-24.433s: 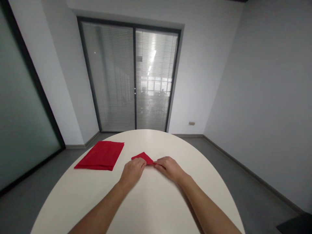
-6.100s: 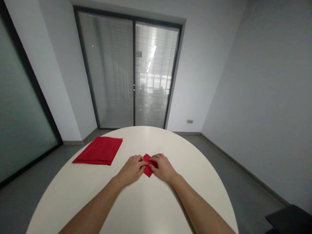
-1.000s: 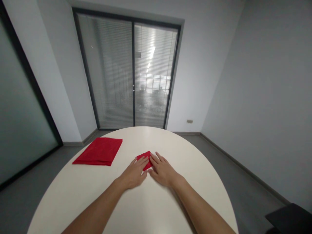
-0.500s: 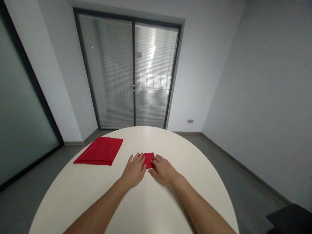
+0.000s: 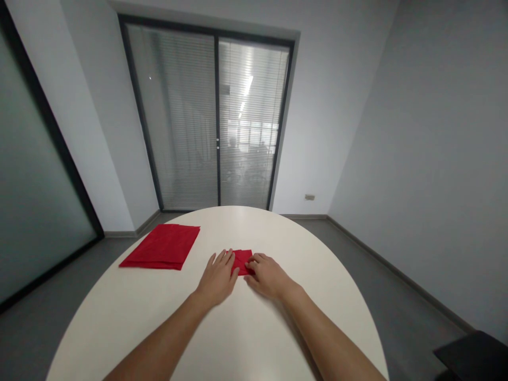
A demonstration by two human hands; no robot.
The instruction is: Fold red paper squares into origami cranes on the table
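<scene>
Left hand point(image 5: 217, 276), grip flat open, pins the small folded red paper napkin point(image 5: 242, 258); right hand point(image 5: 268, 275) curls (grip unclear): best to crease firmly, evenly.

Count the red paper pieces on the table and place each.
2: a small folded red paper piece between the left hand and right hand; a larger flat red paper stack far left, possibly several sheets.

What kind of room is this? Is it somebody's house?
Most likely a small office meeting room, not a home: a round white table, glass doors with blinds, a frosted glass wall on the left, and bare grey walls.
</scene>
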